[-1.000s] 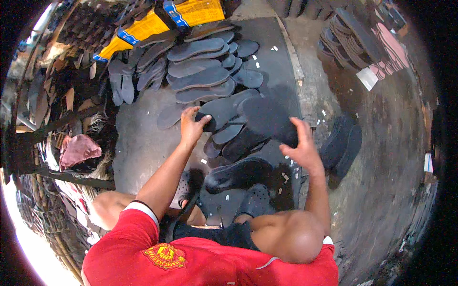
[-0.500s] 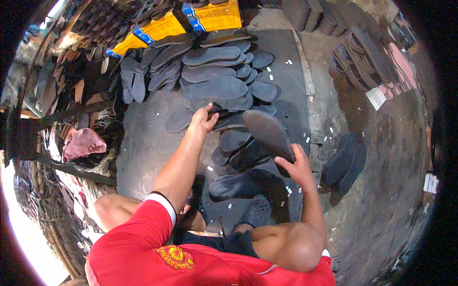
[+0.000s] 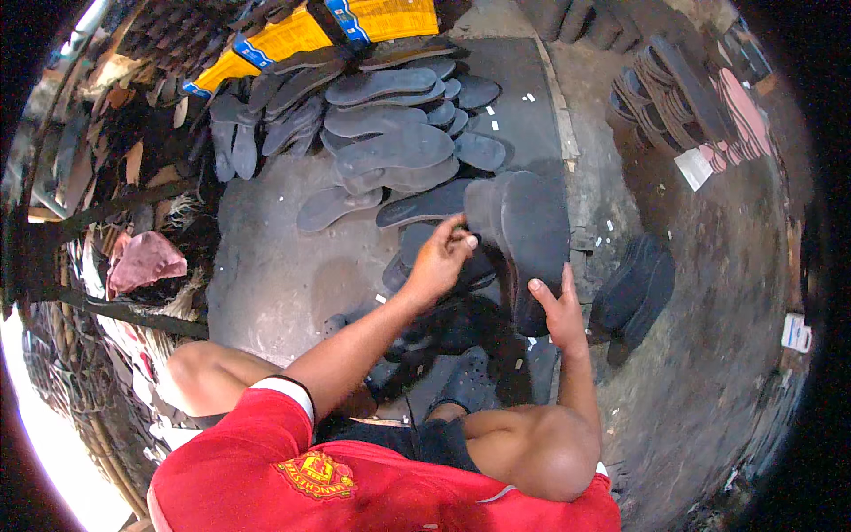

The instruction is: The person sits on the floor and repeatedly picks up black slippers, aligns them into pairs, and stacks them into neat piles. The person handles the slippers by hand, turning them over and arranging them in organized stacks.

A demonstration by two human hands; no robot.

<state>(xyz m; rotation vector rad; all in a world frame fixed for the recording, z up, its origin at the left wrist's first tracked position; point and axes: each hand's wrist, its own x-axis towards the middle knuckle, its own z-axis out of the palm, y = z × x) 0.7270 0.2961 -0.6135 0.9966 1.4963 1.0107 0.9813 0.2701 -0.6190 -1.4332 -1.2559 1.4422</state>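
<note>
Above the floor, a dark sole is clamped in the right hand and steadied by the left hand, whose fingers are pinched on its edge.

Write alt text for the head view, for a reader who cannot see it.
Seen from above, a seated person in a red shirt holds a large dark shoe sole up with the right hand while the left hand touches its near edge. More dark soles lie spread on the grey floor ahead, beside yellow boxes.
</note>
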